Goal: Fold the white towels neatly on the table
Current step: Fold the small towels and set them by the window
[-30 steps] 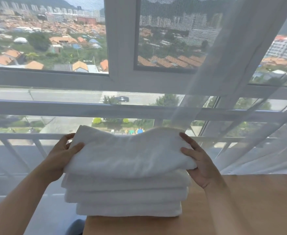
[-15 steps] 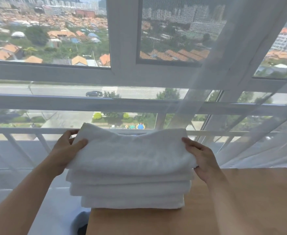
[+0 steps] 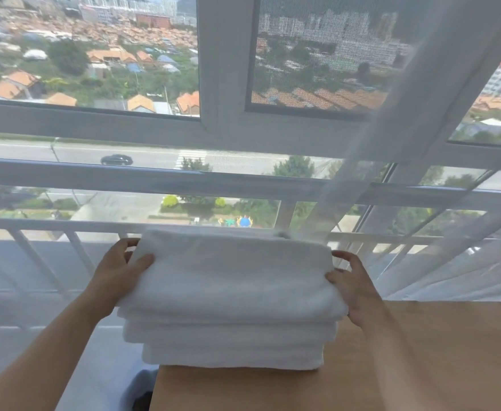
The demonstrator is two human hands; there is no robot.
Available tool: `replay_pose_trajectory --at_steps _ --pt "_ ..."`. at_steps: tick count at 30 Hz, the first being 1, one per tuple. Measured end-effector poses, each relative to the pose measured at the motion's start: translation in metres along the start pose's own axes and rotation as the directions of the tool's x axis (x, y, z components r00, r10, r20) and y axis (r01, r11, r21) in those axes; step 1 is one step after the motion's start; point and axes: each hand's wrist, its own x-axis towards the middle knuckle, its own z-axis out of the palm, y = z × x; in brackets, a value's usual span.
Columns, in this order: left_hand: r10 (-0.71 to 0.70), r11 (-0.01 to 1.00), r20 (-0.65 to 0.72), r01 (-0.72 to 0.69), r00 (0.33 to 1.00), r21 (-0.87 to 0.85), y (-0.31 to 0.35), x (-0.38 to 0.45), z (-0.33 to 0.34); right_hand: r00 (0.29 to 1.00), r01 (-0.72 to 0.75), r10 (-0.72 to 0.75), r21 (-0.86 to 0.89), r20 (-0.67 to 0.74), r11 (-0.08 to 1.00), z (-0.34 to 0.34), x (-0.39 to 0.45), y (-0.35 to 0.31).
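The top towel [image 3: 231,274] lies long-axis left to right between the left hand [image 3: 119,274] and right hand [image 3: 351,292] (equally near), each gripping an end.

No readable text, labels, brands or numbers anywhere in view. The stack of towels [image 3: 228,295] carries no visible tag or print. Buildings seen through the window [image 3: 89,69] are too small and blurred to show any signs.
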Motion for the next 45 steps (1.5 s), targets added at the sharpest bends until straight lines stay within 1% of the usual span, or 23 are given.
replay_pose_trajectory --at_steps 1,3,7,8,12,14,16,19,20,21,23,24,26,28,29,30,32,34,37,39,42,43,45 --pt "0.003 0.998 -0.014 -0.002 1.0 0.059 -0.002 0.0 0.003 0.999 0.0 -0.003 -0.076 -0.041 0.997 0.005 0.0 0.004" --pt "0.038 0.989 -0.069 -0.028 0.997 0.143 0.001 0.001 0.005 0.994 0.033 -0.048 -0.143 -0.102 0.989 0.011 0.0 0.004" --pt "0.112 0.976 -0.127 -0.085 0.986 0.2 0.01 0.004 0.001 0.978 0.12 -0.136 -0.105 -0.156 0.987 0.013 0.003 -0.009" --pt "0.1 0.97 -0.118 -0.07 0.988 0.231 0.008 0.004 0.001 0.98 0.114 -0.131 -0.117 -0.151 0.987 0.014 0.004 -0.008" --pt "0.021 0.938 -0.055 -0.001 0.998 0.347 0.002 0.001 0.003 0.987 0.065 -0.108 -0.309 -0.123 0.949 0.018 0.002 0.005" --pt "0.034 0.927 -0.045 -0.014 0.998 0.376 0.006 0.0 0.001 0.981 0.092 -0.147 -0.367 -0.124 0.926 0.016 0.001 0.003" --pt "0.044 0.913 -0.034 -0.026 0.998 0.407 0.011 0.001 -0.001 0.972 0.138 -0.198 -0.378 -0.125 0.916 0.013 0.002 -0.002" --pt "-0.016 0.877 -0.023 0.025 1.0 0.48 0.015 -0.004 0.004 0.972 0.143 -0.21 -0.444 -0.104 0.885 0.014 -0.001 -0.004" --pt "-0.016 0.849 -0.041 0.035 0.999 0.527 0.014 -0.009 0.006 0.973 0.141 -0.211 -0.489 -0.091 0.861 0.016 -0.003 -0.002" --pt "0.039 0.811 -0.08 0.015 0.996 0.585 0.013 -0.013 0.01 0.963 0.165 -0.254 -0.544 -0.092 0.823 0.017 -0.004 -0.001" --pt "0.265 0.698 -0.109 -0.112 0.958 0.707 0.018 -0.025 0.021 0.886 0.273 -0.455 -0.69 -0.091 0.671 0.024 -0.007 -0.007" --pt "0.361 0.638 -0.06 -0.2 0.931 0.743 0.022 -0.031 0.031 0.828 0.333 -0.557 -0.75 -0.057 0.572 0.033 -0.009 -0.011" --pt "0.433 0.574 0.153 -0.403 0.888 0.713 0.031 -0.04 0.057 0.745 0.462 -0.659 -0.791 0.101 0.401 0.062 -0.018 -0.018" --pt "0.421 0.534 0.364 -0.552 0.831 0.641 0.039 -0.045 0.087 0.724 0.572 -0.622 -0.764 0.299 0.298 0.098 -0.028 -0.017" --pt "0.41 0.512 0.43 -0.593 0.805 0.621 0.04 -0.047 0.099 0.74 0.585 -0.563 -0.764 0.367 0.271 0.114 -0.032 -0.012" --pt "0.39 0.487 0.47 -0.611 0.792 0.624 0.039 -0.048 0.109 0.769 0.573 -0.494 -0.781 0.406 0.25 0.125 -0.033 -0.006" --pt "0.297 0.431 0.515 -0.594 0.804 0.679 0.03 -0.046 0.117 0.841 0.504 -0.343 -0.835 0.418 0.22 0.135 -0.03 0.01" --pt "0.224 0.378 0.505 -0.551 0.834 0.744 0.017 -0.039 0.108 0.882 0.442 -0.275 -0.874 0.383 0.2 0.128 -0.024 0.022" --pt "0.186 0.35 0.416 -0.456 0.89 0.818 0.003 -0.02 0.078 0.91 0.368 -0.273 -0.91 0.31 0.191 0.106 -0.011 0.025" --pt "0.172 0.376 0.35 -0.389 0.921 0.841 -0.005 -0.011 0.054 0.927 0.334 -0.245 -0.923 0.285 0.192 0.087 -0.005 0.023" --pt "0.116 0.462 0.264 -0.287 0.958 0.839 -0.012 -0.004 0.03 0.946 0.301 -0.184 -0.934 0.268 0.19 0.068 -0.002 0.017" --pt "0.108 0.455 0.244 -0.266 0.964 0.85 -0.013 -0.005 0.029 0.948 0.293 -0.181 -0.938 0.26 0.186 0.068 -0.001 0.014" --pt "0.151 0.375 0.225 -0.267 0.963 0.888 -0.008 -0.007 0.035 0.932 0.312 -0.257 -0.926 0.255 0.211 0.078 -0.002 0.006"
